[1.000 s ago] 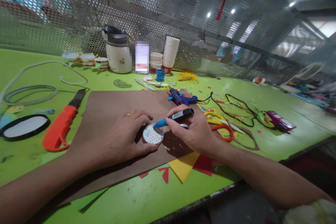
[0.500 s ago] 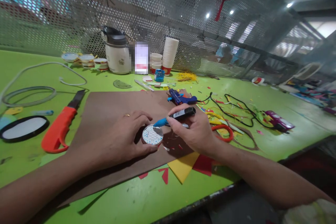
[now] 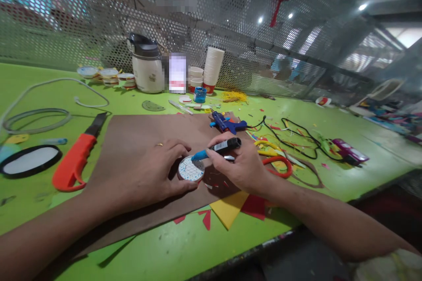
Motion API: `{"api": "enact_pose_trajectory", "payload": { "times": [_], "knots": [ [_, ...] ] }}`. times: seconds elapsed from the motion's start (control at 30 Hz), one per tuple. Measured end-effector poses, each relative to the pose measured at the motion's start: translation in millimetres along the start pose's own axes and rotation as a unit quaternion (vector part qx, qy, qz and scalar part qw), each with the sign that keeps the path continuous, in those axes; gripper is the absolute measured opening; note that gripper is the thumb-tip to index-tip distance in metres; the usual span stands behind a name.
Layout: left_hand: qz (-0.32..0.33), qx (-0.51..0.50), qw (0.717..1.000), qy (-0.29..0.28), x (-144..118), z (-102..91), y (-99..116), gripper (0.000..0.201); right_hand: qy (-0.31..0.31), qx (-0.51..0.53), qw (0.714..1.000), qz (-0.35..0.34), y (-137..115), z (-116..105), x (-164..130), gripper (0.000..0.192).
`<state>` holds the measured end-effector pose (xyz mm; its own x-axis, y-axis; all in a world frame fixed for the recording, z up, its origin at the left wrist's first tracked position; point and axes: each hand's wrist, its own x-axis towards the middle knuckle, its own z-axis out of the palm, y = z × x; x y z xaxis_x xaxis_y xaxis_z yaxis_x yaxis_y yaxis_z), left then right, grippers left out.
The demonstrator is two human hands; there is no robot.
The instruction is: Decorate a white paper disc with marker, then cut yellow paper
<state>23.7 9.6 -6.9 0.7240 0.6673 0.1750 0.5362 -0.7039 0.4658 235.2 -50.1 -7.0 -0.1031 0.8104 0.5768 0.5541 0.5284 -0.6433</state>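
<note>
A small round white disc (image 3: 190, 171), its top drawn with a line grid and blue dots, sits on the brown board (image 3: 132, 136). My left hand (image 3: 161, 169) curls around its left side, thumb at the near edge and fingers at the far edge. In my right hand (image 3: 240, 160) is a marker (image 3: 216, 148) with a blue front and black rear end, its tip at the disc's top. A slim silver-ended thing also shows between the right fingers; its kind is unclear. Behind this hand lies a blue glue gun (image 3: 227, 122).
Left of the board lie an orange-handled saw-like cutter (image 3: 75, 158) and a black tape roll (image 3: 31, 161). Scissors (image 3: 278, 166) and paper scraps are to the right. A jug (image 3: 147, 68), stacked paper cups (image 3: 213, 68) and a blue paint jar (image 3: 200, 95) stand behind.
My right hand and the marker have shifted slightly left, the tip moving a little across the disc. My left hand and the disc have stayed in place.
</note>
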Motion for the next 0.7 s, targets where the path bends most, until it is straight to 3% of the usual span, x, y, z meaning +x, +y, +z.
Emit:
{"api": "enact_pose_trajectory", "payload": {
  "times": [0.3,0.5,0.7],
  "knots": [
    [-0.003,0.025,0.999,-0.025,1.2,-1.7,2.1,0.046,0.052,0.018,0.998,-0.001,-8.4,-1.7,3.3,0.005],
    [-0.003,0.020,1.000,-0.019,1.8,-0.5,1.4,0.049,0.052,-0.004,0.999,-0.015,-5.8,-0.7,2.1,0.009],
    [-0.002,0.013,1.000,-0.012,0.1,0.0,1.9,0.045,0.051,0.035,0.998,0.016,-9.8,-3.3,3.0,0.007]
  ]
}}
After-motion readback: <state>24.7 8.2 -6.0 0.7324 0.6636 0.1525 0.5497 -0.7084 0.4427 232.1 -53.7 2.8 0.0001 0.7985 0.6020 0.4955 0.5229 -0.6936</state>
